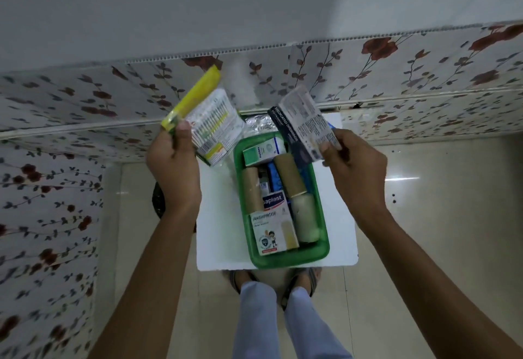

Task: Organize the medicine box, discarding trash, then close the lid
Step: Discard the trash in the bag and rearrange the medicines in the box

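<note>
Above the green medicine box (322, 225) on the white desk (215, 217), left hand (172, 166) fingers pinch a yellow-topped packet (206, 121), right hand (356, 166) fingers clamp flat cartons (300, 124). Light, stiff card by the look of it, likely creasing under squeeze; edge grips suit. No lid visible.

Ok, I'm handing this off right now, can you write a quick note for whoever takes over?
Left hand: holds a yellow-edged packet, raised left of the box.
Right hand: holds a dark medicated-dressing pack above the box's far right corner.
Green medicine box: open on the white board, holding bandage rolls, a washproof plaster box and a green-and-white carton.
Done: cannot tell.
Left: place or discard both held items, tidy, close lid; no lid in view.
</note>
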`<state>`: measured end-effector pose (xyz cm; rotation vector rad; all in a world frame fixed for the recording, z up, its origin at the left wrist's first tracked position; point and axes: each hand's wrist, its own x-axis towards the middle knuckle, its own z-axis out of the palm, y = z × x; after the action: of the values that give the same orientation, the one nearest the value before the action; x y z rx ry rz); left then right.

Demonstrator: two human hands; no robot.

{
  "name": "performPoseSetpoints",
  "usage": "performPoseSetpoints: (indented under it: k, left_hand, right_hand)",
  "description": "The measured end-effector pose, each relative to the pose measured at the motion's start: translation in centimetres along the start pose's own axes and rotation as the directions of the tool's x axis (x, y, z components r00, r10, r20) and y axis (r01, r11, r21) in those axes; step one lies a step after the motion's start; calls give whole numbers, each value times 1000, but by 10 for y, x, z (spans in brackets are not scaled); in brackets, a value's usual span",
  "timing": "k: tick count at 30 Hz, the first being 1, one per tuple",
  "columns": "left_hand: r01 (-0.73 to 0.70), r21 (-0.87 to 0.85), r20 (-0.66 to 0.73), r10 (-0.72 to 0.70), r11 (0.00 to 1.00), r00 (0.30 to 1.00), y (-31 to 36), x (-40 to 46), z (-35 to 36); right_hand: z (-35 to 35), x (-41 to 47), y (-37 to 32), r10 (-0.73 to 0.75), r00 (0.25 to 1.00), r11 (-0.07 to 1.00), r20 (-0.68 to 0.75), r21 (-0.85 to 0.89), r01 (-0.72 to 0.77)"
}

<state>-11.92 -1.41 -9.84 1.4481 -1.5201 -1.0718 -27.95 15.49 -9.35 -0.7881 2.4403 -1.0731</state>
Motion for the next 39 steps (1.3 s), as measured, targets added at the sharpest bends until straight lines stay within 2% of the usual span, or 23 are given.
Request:
performPoseSetpoints:
  k: [2, 5, 9, 12, 14, 16, 19, 22, 25, 28, 31, 34, 37, 39]
  left_hand:
    - [74, -97, 0, -74, 993, 997, 0, -6, -8]
    - [175, -192, 27, -173, 966, 985, -3, -18, -15]
    - [249, -248, 63, -241, 936, 968, -12, -34, -24]
    - [311, -302, 57, -309, 901, 949, -15, -43, -31]
    - [347, -296, 66, -344, 890, 937, -17, -50, -33]
    - [387, -263, 140, -361, 884, 922, -17, -58, -34]
    - [397, -98, 329, -347, 912, 878, -20, -73, -27]
    - [303, 120, 471, -323, 946, 821, -25, -95, -17]
    - [110, 286, 530, -253, 952, 809, -32, -114, -8]
    - [-51, 405, 534, -191, 913, 823, -35, -124, -3]
    - [-265, 444, 570, -42, 856, 820, -33, -129, 2]
    - [-370, 447, 587, 45, 814, 808, -29, -130, 4]
    - [-424, 518, 609, 27, 743, 793, -30, -127, 5]
    - [-508, 513, 636, 91, 692, 766, -32, -126, 4]
  right_hand:
    - [7, -24, -5, 133, 986, 980, 99, 135, -145]
    - [30, -51, 2, 186, 961, 970, 204, 117, -212]
    - [55, -71, 14, 109, 953, 992, 282, -92, -86]
    - [59, -75, 14, 65, 953, 939, 294, -341, 41]
    - [57, -73, 8, 43, 956, 897, 290, -433, 91]
    - [49, -69, 3, 4, 963, 885, 269, -450, 122]
    - [30, -56, 5, -54, 989, 939, 140, -331, 98]
    - [18, -45, 20, -17, 998, 977, 57, -210, 29]
    - [16, -41, 36, 12, 994, 975, 107, -222, 12]
    - [22, -29, 49, 97, 980, 978, 171, -198, -62]
    - [34, -5, 62, 80, 992, 974, 98, -221, -57]
    - [51, 30, 74, 40, 999, 958, 22, -284, -32]
    - [67, 61, 81, 87, 994, 903, 72, -426, -48]
    - [75, 69, 85, 151, 981, 851, 125, -521, -64]
